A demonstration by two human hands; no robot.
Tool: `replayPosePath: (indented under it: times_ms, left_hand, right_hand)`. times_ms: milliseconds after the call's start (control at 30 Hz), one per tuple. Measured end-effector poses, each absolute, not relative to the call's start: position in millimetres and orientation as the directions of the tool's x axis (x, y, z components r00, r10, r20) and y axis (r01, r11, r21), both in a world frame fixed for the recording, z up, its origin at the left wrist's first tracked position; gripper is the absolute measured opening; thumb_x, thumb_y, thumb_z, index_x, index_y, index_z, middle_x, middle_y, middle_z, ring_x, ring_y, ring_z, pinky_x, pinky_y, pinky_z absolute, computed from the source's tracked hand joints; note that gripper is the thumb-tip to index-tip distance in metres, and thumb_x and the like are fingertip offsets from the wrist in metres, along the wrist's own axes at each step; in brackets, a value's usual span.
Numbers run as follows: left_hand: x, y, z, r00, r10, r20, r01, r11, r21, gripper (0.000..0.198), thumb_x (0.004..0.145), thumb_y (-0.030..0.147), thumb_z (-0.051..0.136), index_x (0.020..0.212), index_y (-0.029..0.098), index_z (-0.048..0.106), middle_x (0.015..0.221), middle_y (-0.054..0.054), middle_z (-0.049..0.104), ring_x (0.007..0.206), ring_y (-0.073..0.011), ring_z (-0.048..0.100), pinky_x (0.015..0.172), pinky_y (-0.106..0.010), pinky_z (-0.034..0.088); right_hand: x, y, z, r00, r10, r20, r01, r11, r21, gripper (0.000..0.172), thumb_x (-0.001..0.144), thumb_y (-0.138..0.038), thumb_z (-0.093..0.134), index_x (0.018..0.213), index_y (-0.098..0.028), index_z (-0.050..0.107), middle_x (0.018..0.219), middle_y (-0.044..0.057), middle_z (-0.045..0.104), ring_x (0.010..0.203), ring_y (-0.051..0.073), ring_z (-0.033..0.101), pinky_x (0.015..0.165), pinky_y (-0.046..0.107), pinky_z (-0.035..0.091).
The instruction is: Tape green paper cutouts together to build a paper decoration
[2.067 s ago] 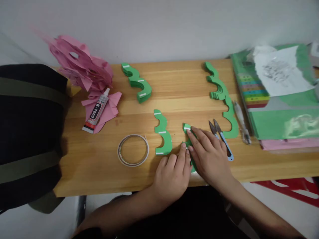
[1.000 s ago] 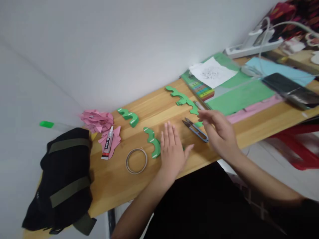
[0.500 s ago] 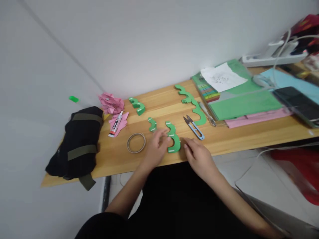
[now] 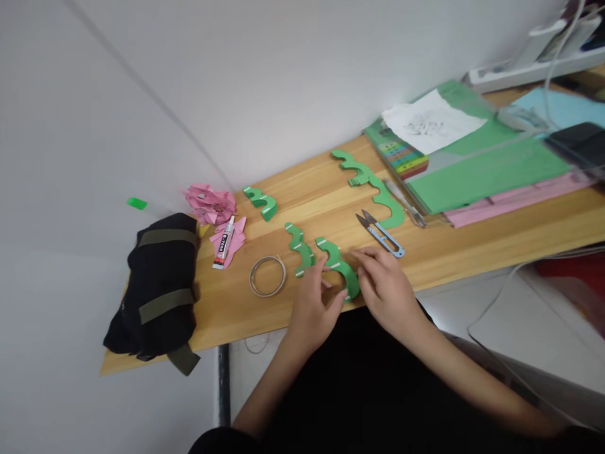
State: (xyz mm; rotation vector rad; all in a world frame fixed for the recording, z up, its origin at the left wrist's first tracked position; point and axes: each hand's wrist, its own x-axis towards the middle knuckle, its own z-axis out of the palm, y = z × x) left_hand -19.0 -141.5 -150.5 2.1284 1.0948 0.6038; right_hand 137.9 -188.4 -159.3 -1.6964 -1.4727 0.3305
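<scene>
On the table's front edge lies a green wavy paper piece [image 4: 334,253] with white strips across it. My left hand [image 4: 316,309] holds it, index finger by its inner curve and thumb on its lower end. Close against its right side is my right hand [image 4: 385,287], fingers bent and drawn together at the tips; whatever they pinch is too small to make out. A second green wavy piece [image 4: 296,238] with white strips lies just left, partly behind my left hand. Thread snips [image 4: 380,234] with blue handles rest beyond my right hand. A roll of tape [image 4: 267,276] lies left of my left hand.
Further back are a green stack with white strips [image 4: 261,202] and more green wavy pieces [image 4: 390,208]. A glue tube [image 4: 224,243], crumpled pink paper [image 4: 210,202] and a black bag [image 4: 163,284] are left. A utility knife [image 4: 405,202] and packaged coloured paper [image 4: 491,173] lie right.
My left hand has moved onto the lower part of the green piece, which has turned slightly. My right hand has come closer to its right edge. The camera view has shifted and tilted.
</scene>
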Motion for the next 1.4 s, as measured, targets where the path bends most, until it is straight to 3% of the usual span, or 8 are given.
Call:
replayPosePath:
  times_ms: [167,433,667,833,1033,1167,1267,1400]
  left_hand:
    - [-25.3,-137.0,-150.0,0.575,0.803,0.158,0.617,-0.552,0.561,0.067,0.080,0.026,0.071,0.139,0.019,0.039,0.132,-0.015,0.057,0.123,-0.0314,0.053,0.104,-0.057,0.044]
    - [-39.0,-116.1,-147.8,0.626,0.760,0.174,0.509,-0.568,0.647,0.067,0.087,0.040,0.063,0.144,0.022,0.033,0.139,-0.017,0.047,0.132,-0.0296,0.046,0.108,-0.054,0.042]
    - [-43.0,-102.0,-129.0,0.725,0.674,0.140,0.553,-0.691,0.465,0.056,0.074,0.008,0.049,0.129,0.018,0.053,0.146,-0.015,0.044,0.138,-0.0310,0.039,0.111,-0.056,0.037]
    - [-38.4,-70.1,-121.9,0.905,0.422,-0.049,0.415,-0.856,0.308,0.066,0.069,0.008,0.048,0.134,0.015,0.053,0.156,-0.014,0.037,0.149,-0.0324,0.023,0.116,-0.059,0.026]
    - [-26.6,-50.3,-125.9,0.953,0.296,0.067,0.270,-0.929,0.251,0.046,0.080,0.019,0.054,0.125,0.013,0.059,0.138,-0.016,0.058,0.135,-0.0284,0.047,0.117,-0.051,0.033]
    - [-35.3,-46.9,-130.4,0.909,0.286,0.302,0.235,-0.952,0.195,0.032,0.092,0.033,0.053,0.117,0.016,0.061,0.130,-0.015,0.063,0.127,-0.0292,0.055,0.107,-0.051,0.045]
    - [-51.8,-47.5,-129.5,0.728,0.452,0.516,0.381,-0.892,0.245,0.025,0.095,0.028,0.047,0.111,0.017,0.062,0.115,-0.012,0.069,0.110,-0.0250,0.064,0.093,-0.043,0.054]
    - [-71.0,-61.5,-135.2,0.524,0.690,0.500,0.605,-0.714,0.352,0.018,0.094,0.021,0.047,0.095,0.019,0.065,0.094,-0.008,0.070,0.090,-0.0219,0.065,0.084,-0.040,0.055]
  right_hand:
    - [135.4,-193.3,-158.7,0.166,0.958,0.234,0.813,0.001,-0.582,0.036,0.096,-0.027,0.043,0.117,-0.014,0.069,0.121,0.019,0.064,0.112,0.033,0.059,0.091,0.055,0.052]
    - [134.0,-185.5,-142.5,-0.162,0.964,0.211,0.734,0.261,-0.627,0.042,0.100,-0.037,0.037,0.124,-0.015,0.064,0.129,0.014,0.063,0.124,0.028,0.053,0.101,0.049,0.046]
    - [141.5,-176.6,-152.1,-0.278,0.942,0.187,0.787,0.335,-0.519,0.060,0.099,-0.052,0.031,0.126,-0.008,0.063,0.129,0.020,0.062,0.123,0.032,0.053,0.102,0.054,0.042]
    - [146.5,-175.2,-148.9,-0.282,0.945,0.163,0.823,0.326,-0.465,0.052,0.099,-0.048,0.038,0.125,-0.012,0.064,0.130,0.019,0.062,0.123,0.031,0.053,0.103,0.052,0.043]
    - [155.3,-160.7,-134.0,-0.298,0.948,0.111,0.758,0.306,-0.576,0.026,0.095,-0.031,0.051,0.108,-0.018,0.070,0.113,0.010,0.071,0.108,0.025,0.063,0.096,0.041,0.048]
    - [155.6,-139.4,-120.4,-0.132,0.989,0.060,0.733,0.138,-0.666,0.024,0.093,-0.021,0.047,0.090,-0.018,0.070,0.090,0.008,0.074,0.087,0.019,0.068,0.079,0.029,0.050]
    - [149.9,-109.8,-100.1,0.047,0.990,-0.134,0.796,-0.118,-0.594,0.034,0.097,-0.034,0.044,0.086,-0.016,0.070,0.082,0.009,0.075,0.076,0.020,0.068,0.067,0.027,0.046]
    - [130.3,-58.3,-89.4,0.032,0.959,-0.282,0.860,-0.170,-0.481,0.050,0.093,-0.052,0.046,0.068,-0.016,0.070,0.072,0.013,0.072,0.072,0.025,0.068,0.064,0.030,0.043]
